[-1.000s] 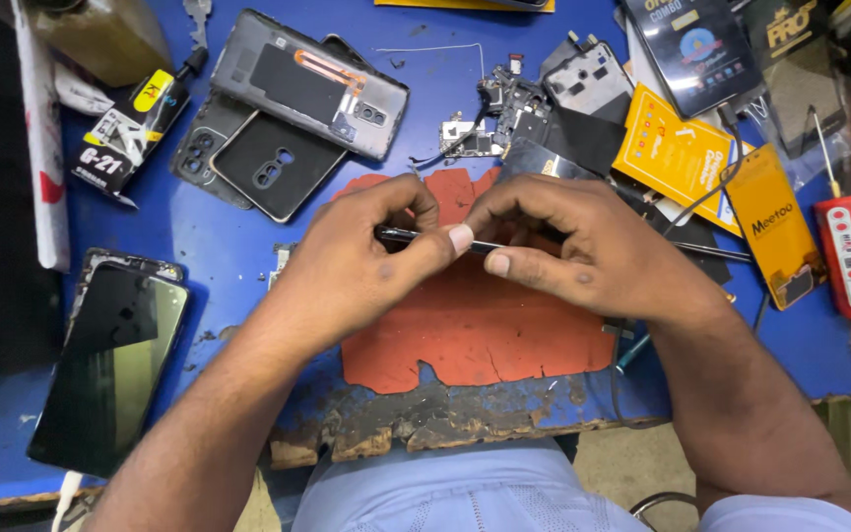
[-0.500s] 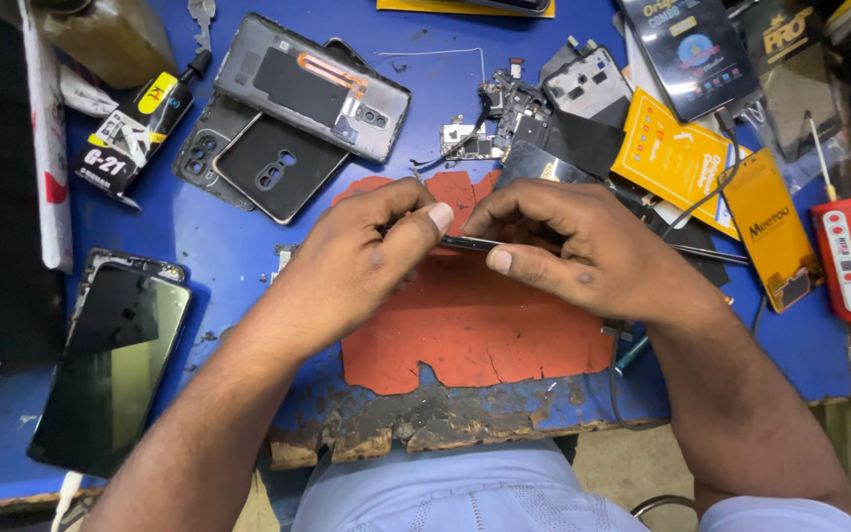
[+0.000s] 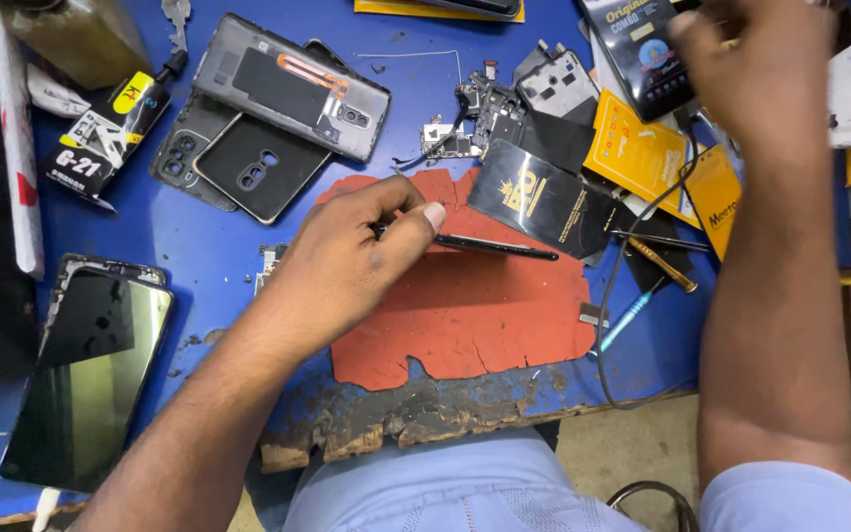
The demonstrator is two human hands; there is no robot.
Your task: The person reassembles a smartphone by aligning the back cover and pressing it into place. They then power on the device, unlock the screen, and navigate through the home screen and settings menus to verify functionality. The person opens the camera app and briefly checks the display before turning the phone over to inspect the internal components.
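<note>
My left hand (image 3: 361, 254) rests over the torn red mat (image 3: 485, 315) and pinches a thin black tool (image 3: 490, 244) that points right, its tip near a black battery (image 3: 542, 201). At the top right my right hand (image 3: 755, 74) is raised and blurred over a black package (image 3: 642, 54) and a cable (image 3: 642, 232). Whether it holds anything cannot be made out.
Phone back covers (image 3: 288, 89) (image 3: 253, 167) lie at the upper left beside a black glue tube (image 3: 110, 123). A phone screen (image 3: 86, 369) sits at the left edge. Circuit boards (image 3: 470, 113), yellow packets (image 3: 642, 148) and screwdrivers (image 3: 662, 261) crowd the right side. The bench's front edge (image 3: 416, 424) is chipped.
My right hand has let go of the thin black tool and swung up to the top right. My left hand still grips the tool over the red mat.
</note>
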